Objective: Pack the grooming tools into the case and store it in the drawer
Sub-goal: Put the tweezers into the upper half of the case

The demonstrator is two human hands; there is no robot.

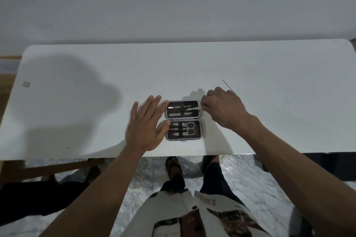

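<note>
table (77,102) white | case (183,120) grey, dark-brown lining | tools (183,108) silver

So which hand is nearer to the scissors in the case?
Left. The left hand lies flat beside the case, thumb near the scissors. The right hand pinches a tool in the upper half.

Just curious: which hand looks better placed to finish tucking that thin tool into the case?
Probably the right hand: it already pinches the thin tool at the open case, while the left hand lies flat beside it.
</note>
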